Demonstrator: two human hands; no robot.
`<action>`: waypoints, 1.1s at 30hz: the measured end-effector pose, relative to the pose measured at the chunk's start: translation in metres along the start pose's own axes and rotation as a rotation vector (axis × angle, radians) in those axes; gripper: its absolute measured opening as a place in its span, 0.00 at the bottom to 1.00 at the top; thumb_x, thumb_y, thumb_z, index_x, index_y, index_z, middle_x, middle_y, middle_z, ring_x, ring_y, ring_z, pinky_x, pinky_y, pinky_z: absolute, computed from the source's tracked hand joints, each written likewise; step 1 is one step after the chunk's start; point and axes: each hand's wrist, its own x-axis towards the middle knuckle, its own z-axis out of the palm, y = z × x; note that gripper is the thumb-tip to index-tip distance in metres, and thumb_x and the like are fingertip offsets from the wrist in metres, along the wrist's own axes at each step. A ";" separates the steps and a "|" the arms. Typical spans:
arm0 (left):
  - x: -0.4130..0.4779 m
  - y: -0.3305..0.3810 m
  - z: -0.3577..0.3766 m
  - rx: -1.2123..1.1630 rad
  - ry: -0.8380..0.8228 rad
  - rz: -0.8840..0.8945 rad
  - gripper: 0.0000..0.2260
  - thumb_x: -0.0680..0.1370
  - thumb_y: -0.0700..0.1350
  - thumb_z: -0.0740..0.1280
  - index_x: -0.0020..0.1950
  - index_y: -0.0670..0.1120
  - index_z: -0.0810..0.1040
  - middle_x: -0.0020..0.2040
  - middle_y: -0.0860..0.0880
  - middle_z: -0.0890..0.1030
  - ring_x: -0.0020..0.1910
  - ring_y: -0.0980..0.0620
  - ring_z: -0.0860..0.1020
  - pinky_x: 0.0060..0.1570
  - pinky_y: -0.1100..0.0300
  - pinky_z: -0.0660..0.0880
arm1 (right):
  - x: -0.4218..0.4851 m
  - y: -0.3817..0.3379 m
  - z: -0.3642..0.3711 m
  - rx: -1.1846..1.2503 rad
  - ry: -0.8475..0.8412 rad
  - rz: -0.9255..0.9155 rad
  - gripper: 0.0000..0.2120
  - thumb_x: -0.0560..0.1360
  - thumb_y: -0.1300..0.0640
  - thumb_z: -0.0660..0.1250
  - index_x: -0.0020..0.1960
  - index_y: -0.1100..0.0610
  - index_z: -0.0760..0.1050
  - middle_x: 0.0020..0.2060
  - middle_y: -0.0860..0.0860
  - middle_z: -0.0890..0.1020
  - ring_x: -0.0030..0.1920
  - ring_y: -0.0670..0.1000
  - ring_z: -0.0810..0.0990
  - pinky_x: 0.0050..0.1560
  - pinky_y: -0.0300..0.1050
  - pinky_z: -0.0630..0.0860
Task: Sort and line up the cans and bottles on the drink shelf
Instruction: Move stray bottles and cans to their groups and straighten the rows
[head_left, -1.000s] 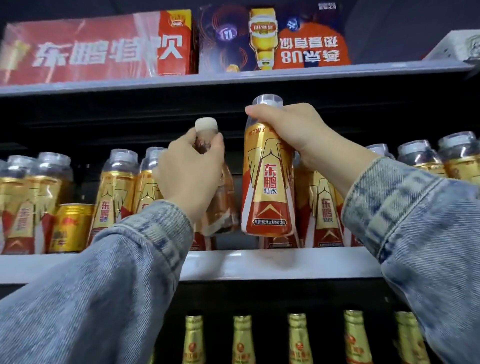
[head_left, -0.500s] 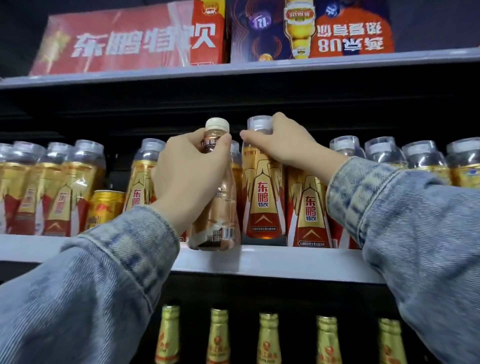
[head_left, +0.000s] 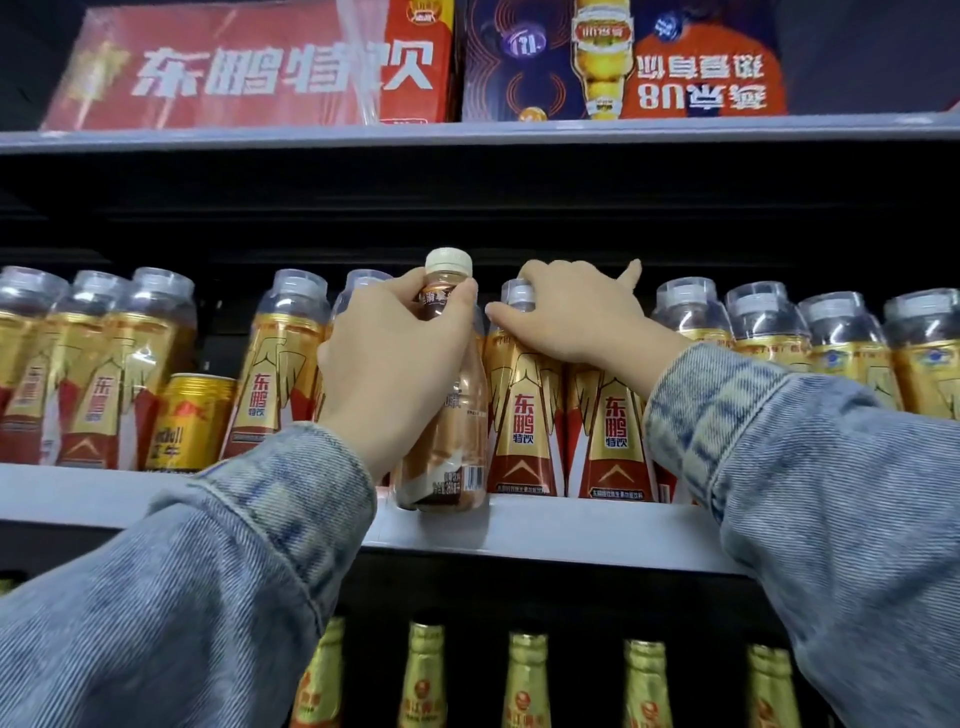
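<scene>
Since a second ago the gold bottle (head_left: 524, 426) has come down out of the air and now stands in the front row. The brown bottle (head_left: 457, 447) has dropped until its base sits at the front lip of the shelf (head_left: 545, 525).

The left hand (head_left: 395, 353) is wrapped round the brown bottle's neck and shoulder, thumb and fingers clamped just under the white cap. It holds the bottle upright, touching the gold bottle on its right. The right hand (head_left: 582, 317) lies over the gold bottle's clear cap, fingers loosened and spread with one lifted, resting on it rather than gripping it.

More gold bottles (head_left: 763, 332) run off to the right of that hand. Left of the left hand, past two more of them, a gold can (head_left: 187, 421) stands alone among tall bottles. Two printed cartons (head_left: 249, 73) sit on the shelf above the hands, and a line of foil-necked bottles (head_left: 524, 680) stands below them.

The step in hand looks like sorting: the brown bottle is the odd one in a gold row. Next it probably needs lifting clear without knocking its neighbours, while the right hand closes the gap it leaves.
</scene>
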 end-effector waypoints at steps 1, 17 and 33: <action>0.000 0.000 0.001 -0.016 0.000 -0.003 0.12 0.71 0.66 0.58 0.38 0.64 0.77 0.32 0.56 0.82 0.40 0.53 0.81 0.51 0.42 0.76 | -0.001 0.000 0.001 -0.002 -0.002 0.007 0.28 0.75 0.34 0.53 0.64 0.52 0.70 0.54 0.51 0.79 0.62 0.56 0.74 0.68 0.74 0.45; -0.017 0.047 0.034 -0.573 -0.222 -0.137 0.32 0.63 0.57 0.77 0.65 0.53 0.75 0.59 0.51 0.78 0.57 0.52 0.78 0.58 0.53 0.76 | -0.104 0.027 -0.054 1.161 -0.395 0.148 0.18 0.68 0.41 0.69 0.56 0.46 0.77 0.49 0.47 0.85 0.52 0.48 0.83 0.55 0.53 0.78; -0.165 0.139 0.156 -0.820 -0.936 -0.278 0.39 0.52 0.77 0.62 0.58 0.59 0.72 0.52 0.58 0.80 0.50 0.59 0.78 0.57 0.54 0.73 | -0.233 0.194 -0.119 1.070 -0.010 0.624 0.16 0.71 0.52 0.69 0.54 0.61 0.77 0.44 0.55 0.84 0.45 0.53 0.83 0.52 0.51 0.78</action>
